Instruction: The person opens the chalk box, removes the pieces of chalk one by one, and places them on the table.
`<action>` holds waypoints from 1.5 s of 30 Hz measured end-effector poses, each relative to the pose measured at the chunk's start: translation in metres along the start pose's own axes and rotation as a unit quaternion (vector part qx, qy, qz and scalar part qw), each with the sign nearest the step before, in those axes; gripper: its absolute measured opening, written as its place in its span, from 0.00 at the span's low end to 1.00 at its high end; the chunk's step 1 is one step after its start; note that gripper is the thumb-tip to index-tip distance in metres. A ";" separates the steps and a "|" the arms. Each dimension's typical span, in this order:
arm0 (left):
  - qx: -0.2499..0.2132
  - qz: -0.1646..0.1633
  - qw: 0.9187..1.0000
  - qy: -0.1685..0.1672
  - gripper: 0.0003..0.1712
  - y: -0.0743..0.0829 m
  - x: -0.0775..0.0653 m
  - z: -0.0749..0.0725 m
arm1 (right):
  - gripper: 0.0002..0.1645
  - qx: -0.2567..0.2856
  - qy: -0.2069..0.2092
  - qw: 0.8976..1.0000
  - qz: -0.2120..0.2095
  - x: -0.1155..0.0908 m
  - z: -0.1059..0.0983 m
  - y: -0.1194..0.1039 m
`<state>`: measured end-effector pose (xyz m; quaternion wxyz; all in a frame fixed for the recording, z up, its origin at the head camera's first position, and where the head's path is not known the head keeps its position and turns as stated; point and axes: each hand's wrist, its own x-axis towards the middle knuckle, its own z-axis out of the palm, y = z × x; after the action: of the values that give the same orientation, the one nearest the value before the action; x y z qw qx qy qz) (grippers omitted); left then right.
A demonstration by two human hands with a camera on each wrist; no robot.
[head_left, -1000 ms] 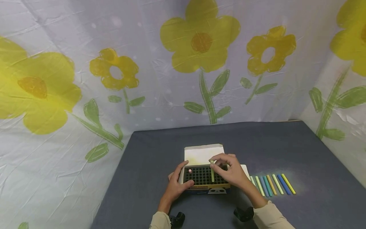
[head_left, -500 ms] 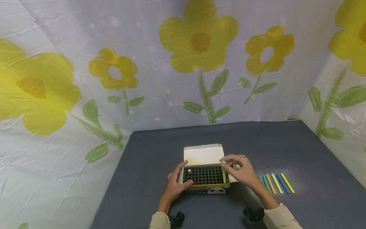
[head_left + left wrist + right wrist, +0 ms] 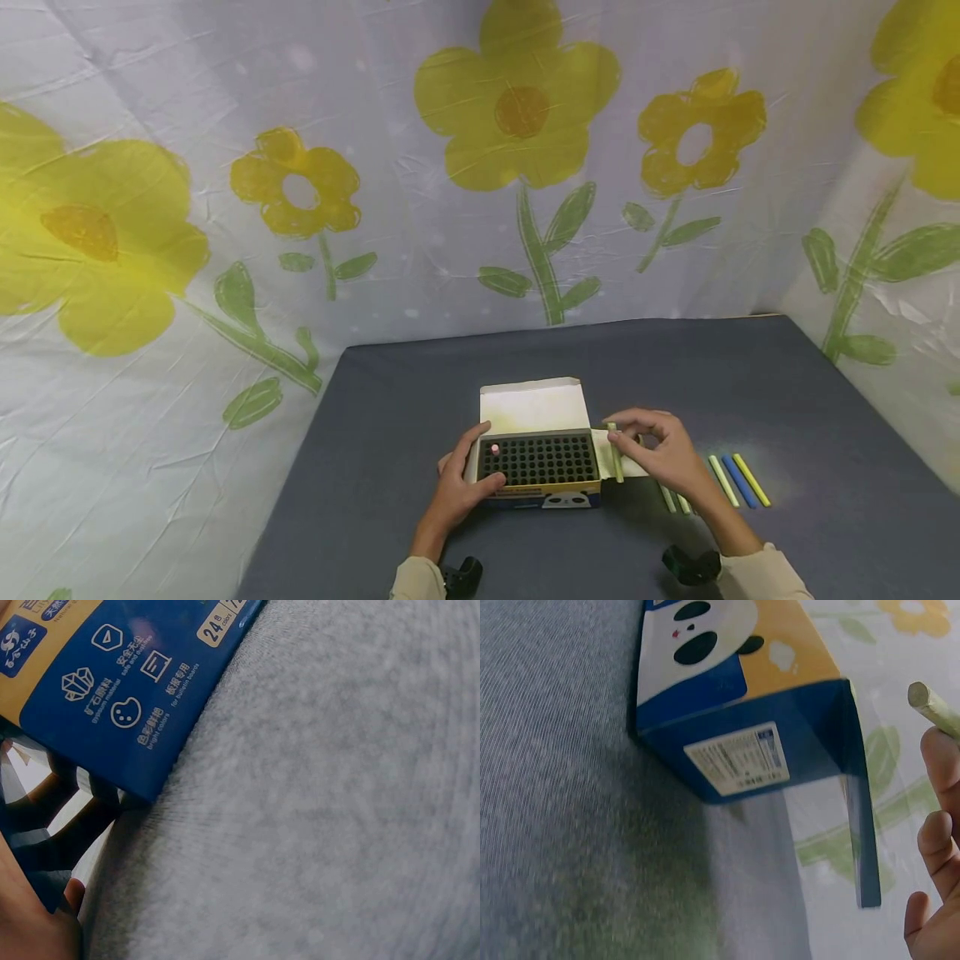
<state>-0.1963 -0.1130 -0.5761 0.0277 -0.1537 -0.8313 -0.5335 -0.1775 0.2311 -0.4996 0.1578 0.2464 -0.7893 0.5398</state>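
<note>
My left hand [image 3: 459, 487] holds the left side of an open chalk box [image 3: 517, 502], thumb at its front rim and fingers along the left wall. Inside is a black insert [image 3: 542, 461] full of round holes, with one pink chalk stick [image 3: 495, 450] in the upper left. Between thumb and fingertips, my right hand [image 3: 666, 454] pinches a pale green chalk stick [image 3: 616, 457], upright over the box's right side flap [image 3: 633, 468]. In the right wrist view the chalk's blunt end [image 3: 922, 697] stands out beyond the fingers [image 3: 939, 761]. The left wrist view shows the box's blue front [image 3: 112, 705].
To the right, a row of chalk lies on the dark tablecloth [image 3: 420, 400]: pale green [image 3: 723, 481], blue [image 3: 740, 481] and yellow [image 3: 752, 480] sticks show, with other pale green sticks [image 3: 667, 498] partly under my right forearm. The white lid [image 3: 534, 406] stands folded back behind the box.
My right hand has moved right with the pale green chalk, from over the holes to past the box's right edge. The left hand has stayed on the box.
</note>
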 end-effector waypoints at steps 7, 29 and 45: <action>-0.006 -0.009 1.000 -0.003 0.47 0.000 0.001 -0.002 | 0.12 -0.010 0.003 1.000 0.019 -0.009 -0.013 0.005; -0.007 -0.023 1.000 -0.014 0.46 0.001 0.005 -0.008 | 0.12 -0.096 0.028 0.985 0.138 -0.039 -0.068 0.016; -0.010 -0.017 1.000 -0.013 0.49 0.000 0.009 -0.010 | 0.19 -0.161 0.017 0.955 0.248 -0.063 -0.123 0.034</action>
<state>-0.2061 -0.1194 -0.5696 0.0062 -0.1466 -0.8288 -0.5399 -0.1464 0.3695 -0.5127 0.0702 0.0052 -0.8993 0.4316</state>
